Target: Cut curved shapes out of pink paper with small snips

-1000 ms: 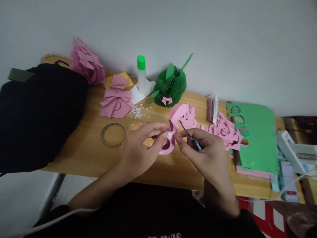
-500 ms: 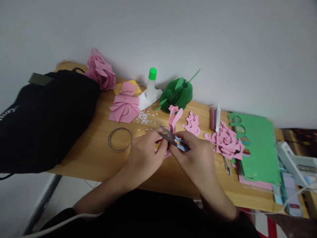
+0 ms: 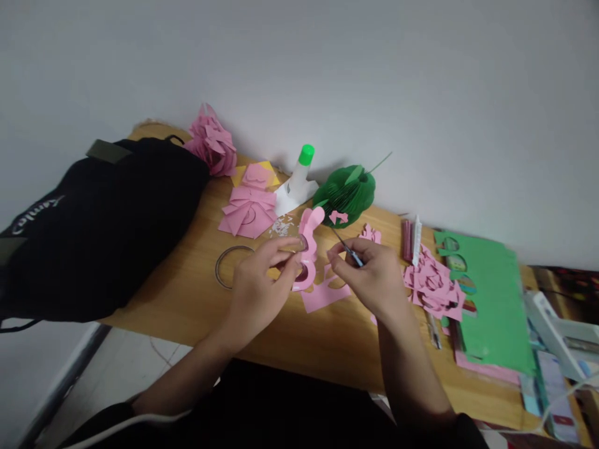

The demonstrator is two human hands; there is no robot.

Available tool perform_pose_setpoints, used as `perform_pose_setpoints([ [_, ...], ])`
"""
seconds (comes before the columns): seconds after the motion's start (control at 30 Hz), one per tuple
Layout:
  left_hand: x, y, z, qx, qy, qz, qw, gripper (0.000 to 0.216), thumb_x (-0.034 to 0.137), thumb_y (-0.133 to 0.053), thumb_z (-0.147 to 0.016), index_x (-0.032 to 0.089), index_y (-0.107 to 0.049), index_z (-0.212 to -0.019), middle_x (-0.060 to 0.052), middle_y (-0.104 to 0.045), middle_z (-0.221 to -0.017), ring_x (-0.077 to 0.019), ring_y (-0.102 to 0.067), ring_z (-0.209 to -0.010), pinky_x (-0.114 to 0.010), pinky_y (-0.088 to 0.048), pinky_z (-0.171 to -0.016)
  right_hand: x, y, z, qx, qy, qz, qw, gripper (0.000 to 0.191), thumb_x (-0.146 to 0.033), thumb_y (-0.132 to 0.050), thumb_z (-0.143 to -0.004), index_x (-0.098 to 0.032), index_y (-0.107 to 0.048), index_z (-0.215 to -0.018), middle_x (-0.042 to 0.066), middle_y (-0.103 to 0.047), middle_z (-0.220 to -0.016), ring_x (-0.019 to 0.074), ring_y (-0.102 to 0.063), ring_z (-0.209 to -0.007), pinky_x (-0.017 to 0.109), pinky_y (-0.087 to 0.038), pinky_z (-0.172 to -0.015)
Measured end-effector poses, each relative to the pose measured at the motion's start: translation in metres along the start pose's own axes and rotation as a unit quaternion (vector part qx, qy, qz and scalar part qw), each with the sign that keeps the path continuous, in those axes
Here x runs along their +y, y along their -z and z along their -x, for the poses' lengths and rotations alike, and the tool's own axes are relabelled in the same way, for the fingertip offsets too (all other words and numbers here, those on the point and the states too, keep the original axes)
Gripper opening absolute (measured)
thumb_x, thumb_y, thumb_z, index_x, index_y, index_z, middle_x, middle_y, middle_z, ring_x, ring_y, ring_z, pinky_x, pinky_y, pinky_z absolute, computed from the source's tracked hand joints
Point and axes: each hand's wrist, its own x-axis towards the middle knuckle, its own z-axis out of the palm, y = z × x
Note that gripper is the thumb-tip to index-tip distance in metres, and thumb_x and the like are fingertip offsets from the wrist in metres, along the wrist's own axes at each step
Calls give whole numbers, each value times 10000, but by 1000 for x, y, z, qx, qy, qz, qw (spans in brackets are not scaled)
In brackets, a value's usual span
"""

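My left hand (image 3: pixel 262 284) pinches a curved pink paper cut-out (image 3: pixel 306 249) upright above the wooden table (image 3: pixel 187 293). My right hand (image 3: pixel 377 277) is closed around small scissors (image 3: pixel 349 248), whose blades point up and left toward the cut-out. A flat pink paper offcut (image 3: pixel 322 293) lies on the table between the two hands. The fingertips of both hands almost meet over it.
A black bag (image 3: pixel 93 224) fills the table's left end. A metal ring (image 3: pixel 229 265), pink folded paper shapes (image 3: pixel 248 209), a green-capped glue bottle (image 3: pixel 299 171) and a green paper ball (image 3: pixel 349 190) lie behind. Pink scraps (image 3: pixel 433 280) and green sheets (image 3: pixel 486 299) sit right.
The pink cut-out has been turned in my left hand, and a pink offcut now lies on the table. The scissors' blades swung from pointing left to up-left. The camera shifted left.
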Motion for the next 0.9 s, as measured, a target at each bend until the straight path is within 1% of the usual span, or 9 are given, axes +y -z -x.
perform_pose_setpoints([
  [0.07, -2, 5, -2, 13, 33, 44, 998, 155, 188, -650, -801, 209, -674, -952, 10, -780, -817, -139, -747, -701, -184, -576, -603, 4, -4, -11, 0, -18, -16, 1000, 178, -310, -597, -711, -160, -666, -646, -51, -455, -454, 91, -361, -430, 234, -267, -432],
  [0.2, -4, 13, -7, 41, 62, 106, 992, 143, 206, -691, -762, 184, -657, -898, -2, -771, -755, -146, -742, -649, -191, -588, -590, 9, -14, -28, -5, -38, -48, 998, 152, -267, -598, -693, -147, -691, -698, -29, -548, -527, 100, -436, -482, 233, -338, -477],
  [0.27, -3, 17, -9, 50, 68, 128, 988, 144, 205, -698, -756, 179, -654, -891, -7, -766, -731, -150, -742, -639, -188, -587, -563, 8, -17, -31, -13, -43, -68, 997, 155, -242, -594, -683, -138, -702, -721, -26, -562, -546, 100, -446, -490, 230, -348, -480],
  [0.37, 0, 20, -11, 56, 71, 157, 984, 121, 191, -693, -760, 171, -650, -871, -16, -760, -707, -164, -742, -626, -202, -596, -540, 2, -15, -25, -18, -35, -103, 994, 150, -251, -614, -695, -143, -702, -749, -43, -534, -521, 91, -414, -457, 220, -330, -451],
  [0.53, 6, 16, -9, 50, 54, 139, 987, 145, 211, -692, -774, 180, -655, -912, -24, -774, -770, -166, -744, -641, -207, -600, -549, -18, -10, 4, -48, -3, -158, 986, 130, -295, -652, -749, -173, -676, -711, -34, -539, -544, 99, -449, -463, 211, -343, -424],
  [0.63, 10, 9, -4, 45, 16, 101, 994, 132, 200, -680, -795, 205, -654, -924, 4, -771, -783, -156, -751, -708, -198, -609, -594, -27, -10, 15, -62, 6, -161, 985, 142, -269, -649, -765, -168, -669, -666, -32, -538, -543, 91, -433, -464, 210, -337, -434],
  [0.77, 16, 0, 2, 50, -42, 56, 996, 116, 178, -662, -815, 209, -663, -927, 3, -766, -890, -146, -749, -790, -205, -627, -687, -27, -10, 19, -70, -3, -154, 986, 182, -251, -627, -783, -163, -658, -628, -31, -523, -506, 95, -436, -459, 215, -326, -435],
  [0.83, 19, -3, 5, 47, -50, 56, 996, 106, 170, -657, -820, 206, -671, -919, -2, -762, -922, -145, -747, -807, -202, -632, -698, -25, -8, 19, -71, -10, -155, 985, 213, -261, -621, -797, -168, -642, -606, -29, -513, -475, 112, -472, -474, 219, -343, -441],
  [0.9, 23, -4, 7, 42, -44, 63, 996, 99, 160, -654, -822, 203, -675, -909, -5, -761, -939, -145, -747, -811, -183, -632, -667, -23, -6, 20, -65, -8, -155, 986, 217, -264, -619, -803, -171, -644, -609, -26, -521, -470, 120, -490, -487, 219, -354, -444],
])
